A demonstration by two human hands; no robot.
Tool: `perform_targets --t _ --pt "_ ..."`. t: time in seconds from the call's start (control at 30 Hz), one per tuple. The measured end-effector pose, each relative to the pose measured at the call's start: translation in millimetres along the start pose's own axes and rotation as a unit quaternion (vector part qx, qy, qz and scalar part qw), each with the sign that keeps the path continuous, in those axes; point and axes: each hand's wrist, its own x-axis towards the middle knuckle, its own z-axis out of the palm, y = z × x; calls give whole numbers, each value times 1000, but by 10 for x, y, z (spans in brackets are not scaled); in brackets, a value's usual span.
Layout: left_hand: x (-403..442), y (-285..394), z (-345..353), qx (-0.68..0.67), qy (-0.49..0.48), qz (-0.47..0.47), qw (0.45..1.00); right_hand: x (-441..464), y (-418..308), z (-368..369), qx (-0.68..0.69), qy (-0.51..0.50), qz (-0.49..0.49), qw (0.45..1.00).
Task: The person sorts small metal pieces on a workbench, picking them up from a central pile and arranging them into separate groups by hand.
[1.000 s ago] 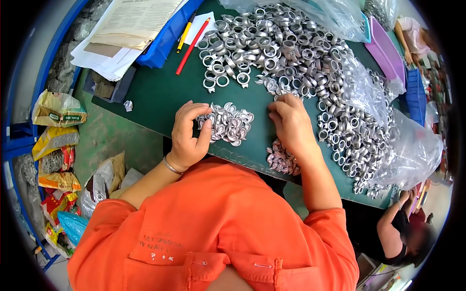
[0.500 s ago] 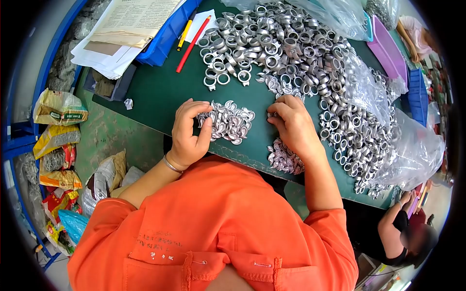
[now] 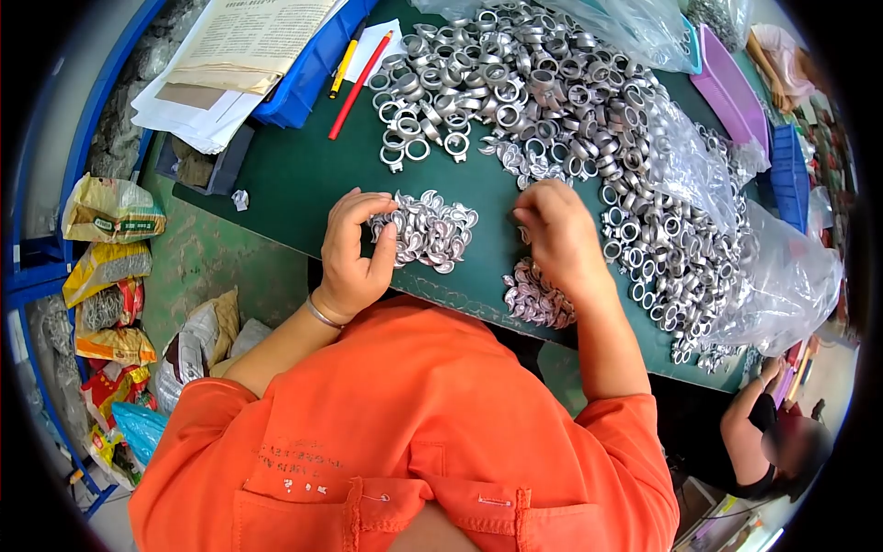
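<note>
My left hand [image 3: 357,253] rests at the left edge of a pile of small curved silver pieces [image 3: 430,230], thumb and fingers apart and curved around that side. Over the green table [image 3: 303,193], my right hand [image 3: 556,230] has its fingers curled together, with a small piece [image 3: 525,235] showing at the fingertips. Just below it lies a second pile of small pinkish curved pieces [image 3: 536,296]. Beyond my right hand are more small curved pieces [image 3: 524,164], beside a large heap of grey metal rings [image 3: 552,83].
A blue tray [image 3: 308,78] with papers [image 3: 248,46] stands at the upper left, near a red pencil [image 3: 361,85] and a yellow marker [image 3: 347,63]. Plastic bags [image 3: 777,285] and a purple basket [image 3: 731,87] lie on the right. A co-worker [image 3: 759,432] sits at the lower right.
My right hand has curled and turned slightly near the same place, a small piece now showing by its fingertips. My left hand has barely moved.
</note>
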Motion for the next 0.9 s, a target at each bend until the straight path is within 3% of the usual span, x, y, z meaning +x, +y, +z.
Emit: perform_targets --t 0.07,0.13,0.17,0.27,0.4,0.47,0.57,0.67,0.73,0.8,0.9 --pt "-16 5 0 -3 -3 -2 1000 -29 2 -165 68 11 79 995" --pt "-11 5 4 -3 1 -2 1000 -108 24 -360 101 -78 198 972" --pt "-8 -3 10 -5 0 -2 1000 -95 -66 -496 81 -157 223 959" --pt "-16 -11 22 -11 8 -5 1000 -162 -73 -531 61 -200 204 956" --pt "-27 -11 19 -9 6 -6 1000 -172 -11 -215 -39 -66 76 994" --pt "-14 -13 14 -6 8 -6 1000 -167 -33 -125 -66 -73 88 991" --pt "-25 -4 3 -6 1 -5 1000 -108 61 -56 -74 27 -49 996" --pt "-14 -25 35 -9 12 -5 1000 -139 213 -107 -50 18 -89 995" --pt "-25 -19 25 -13 9 -7 1000 -170 242 -134 -45 6 -84 995" --pt "-15 -2 7 -7 0 -6 1000 -178 201 -157 -17 48 25 998" --pt "-22 9 8 -3 -8 -7 1000 -172 62 -38 -109 49 98 988"
